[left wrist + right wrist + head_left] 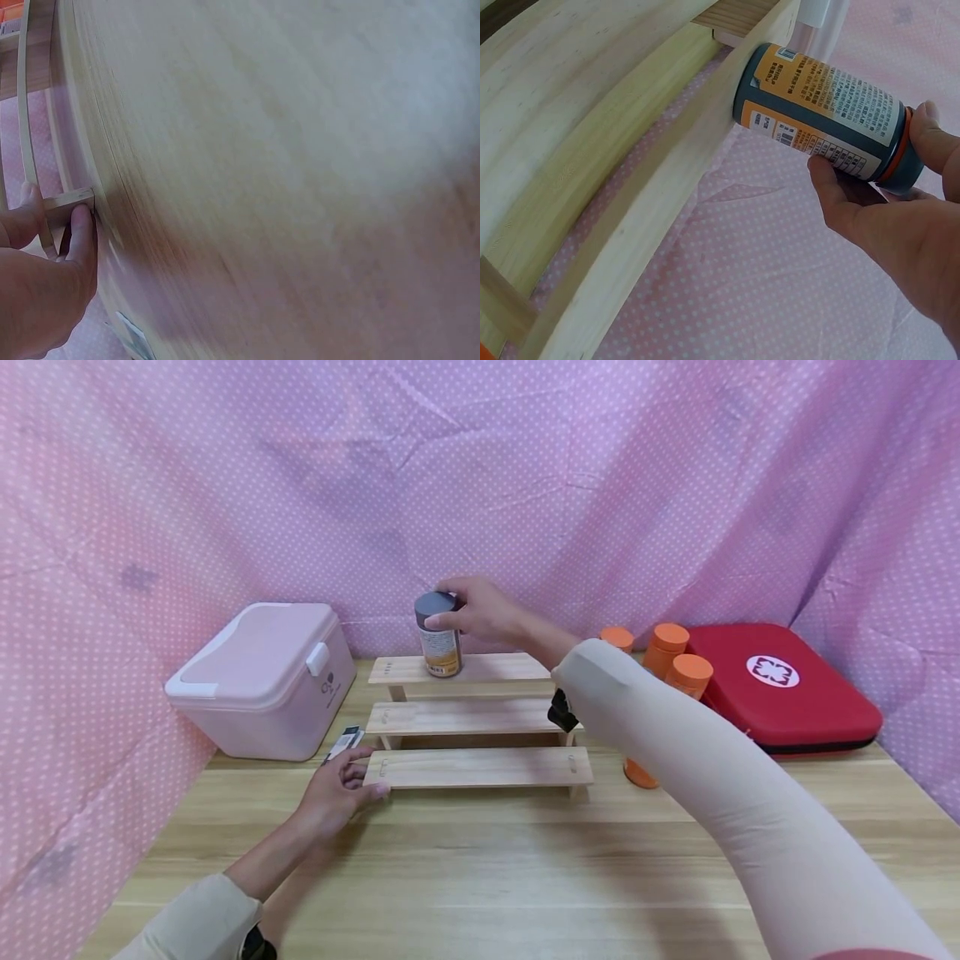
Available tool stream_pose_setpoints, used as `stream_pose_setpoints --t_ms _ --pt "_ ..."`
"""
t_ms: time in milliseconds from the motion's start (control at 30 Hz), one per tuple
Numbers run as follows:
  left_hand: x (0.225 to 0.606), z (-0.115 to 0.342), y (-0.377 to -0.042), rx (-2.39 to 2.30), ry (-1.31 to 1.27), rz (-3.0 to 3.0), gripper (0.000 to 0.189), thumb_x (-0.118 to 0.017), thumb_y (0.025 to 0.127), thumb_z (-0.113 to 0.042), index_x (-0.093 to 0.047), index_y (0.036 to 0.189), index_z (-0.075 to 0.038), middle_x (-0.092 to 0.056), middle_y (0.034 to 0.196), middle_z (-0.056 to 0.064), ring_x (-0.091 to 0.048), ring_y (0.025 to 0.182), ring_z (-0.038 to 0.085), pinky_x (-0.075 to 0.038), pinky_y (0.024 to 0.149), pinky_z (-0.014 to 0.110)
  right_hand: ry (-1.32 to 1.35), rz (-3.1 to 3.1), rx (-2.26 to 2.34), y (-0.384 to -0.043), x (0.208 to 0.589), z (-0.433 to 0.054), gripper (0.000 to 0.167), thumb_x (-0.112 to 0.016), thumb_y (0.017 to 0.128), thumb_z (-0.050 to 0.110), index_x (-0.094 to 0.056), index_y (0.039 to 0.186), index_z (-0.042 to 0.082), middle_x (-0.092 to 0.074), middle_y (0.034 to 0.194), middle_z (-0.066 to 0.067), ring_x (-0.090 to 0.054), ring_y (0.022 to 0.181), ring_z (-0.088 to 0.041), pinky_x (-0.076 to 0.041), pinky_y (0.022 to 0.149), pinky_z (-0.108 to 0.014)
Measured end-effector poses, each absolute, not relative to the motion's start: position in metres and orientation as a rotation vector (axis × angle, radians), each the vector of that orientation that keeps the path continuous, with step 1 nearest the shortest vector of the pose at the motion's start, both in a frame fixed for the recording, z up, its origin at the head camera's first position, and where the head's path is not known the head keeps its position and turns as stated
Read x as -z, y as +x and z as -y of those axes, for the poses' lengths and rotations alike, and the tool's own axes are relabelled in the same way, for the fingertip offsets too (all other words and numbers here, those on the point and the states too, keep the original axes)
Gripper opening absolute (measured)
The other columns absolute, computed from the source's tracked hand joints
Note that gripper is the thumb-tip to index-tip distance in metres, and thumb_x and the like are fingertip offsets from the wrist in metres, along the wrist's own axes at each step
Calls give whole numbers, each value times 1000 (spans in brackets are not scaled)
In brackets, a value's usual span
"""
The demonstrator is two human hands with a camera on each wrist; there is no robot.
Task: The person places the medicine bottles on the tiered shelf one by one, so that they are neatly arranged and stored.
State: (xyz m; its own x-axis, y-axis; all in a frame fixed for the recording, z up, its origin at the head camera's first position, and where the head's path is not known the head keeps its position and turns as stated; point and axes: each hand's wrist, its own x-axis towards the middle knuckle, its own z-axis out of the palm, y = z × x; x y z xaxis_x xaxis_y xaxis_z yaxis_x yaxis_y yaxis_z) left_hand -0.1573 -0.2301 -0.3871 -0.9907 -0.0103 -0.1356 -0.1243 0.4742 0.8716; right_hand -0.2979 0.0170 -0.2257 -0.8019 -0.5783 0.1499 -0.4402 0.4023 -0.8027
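My right hand [483,610] grips a dark grey bottle [441,647] by its cap end, thumb on one side and fingers on the other. Its label is orange and white with small print, clearest on the bottle [821,101] in the right wrist view. The bottle stands upright with its base at the top board, towards the left end, of a three-tier wooden display rack [480,767]. At the rack's lower left end, my left hand [333,793] pinches the front tier. The left wrist view shows thumb and finger around the wooden end support [71,199].
Left of the rack sits a pale pink lidded box [258,685], with a small flat printed packet [347,740] before it. Several orange-capped bottles [688,672] stand on the right, partly behind my right sleeve. A red zip case [787,693] lies beyond them.
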Motion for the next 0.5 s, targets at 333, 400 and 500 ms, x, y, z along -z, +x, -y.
stream_pose_setpoints --t_ms 333,400,500 --pt "389 229 -158 -1557 -95 -2601 65 -75 83 -6 -42 138 2 -66 106 17 -59 87 16 -47 63 19 -843 -2603 1195 -295 222 -20 51 -65 93 30 -47 135 7 -59 122 -11 -56 112 -21 -45 96 -37" --pt "389 229 -158 -1561 -96 -2596 65 -75 83 -6 -41 138 2 -66 108 17 -61 90 18 -48 66 20 -824 -2615 1146 -293 217 -25 64 -66 92 34 -39 143 9 -54 131 -13 -53 118 -23 -43 98 -38" --pt "388 229 -159 -1568 -88 -2583 66 -74 83 -5 -39 140 2 -65 112 18 -62 96 21 -50 71 20 -805 -2607 1115 -286 207 -42 76 -66 91 38 -26 151 13 -42 144 -17 -46 127 -27 -41 101 -43"
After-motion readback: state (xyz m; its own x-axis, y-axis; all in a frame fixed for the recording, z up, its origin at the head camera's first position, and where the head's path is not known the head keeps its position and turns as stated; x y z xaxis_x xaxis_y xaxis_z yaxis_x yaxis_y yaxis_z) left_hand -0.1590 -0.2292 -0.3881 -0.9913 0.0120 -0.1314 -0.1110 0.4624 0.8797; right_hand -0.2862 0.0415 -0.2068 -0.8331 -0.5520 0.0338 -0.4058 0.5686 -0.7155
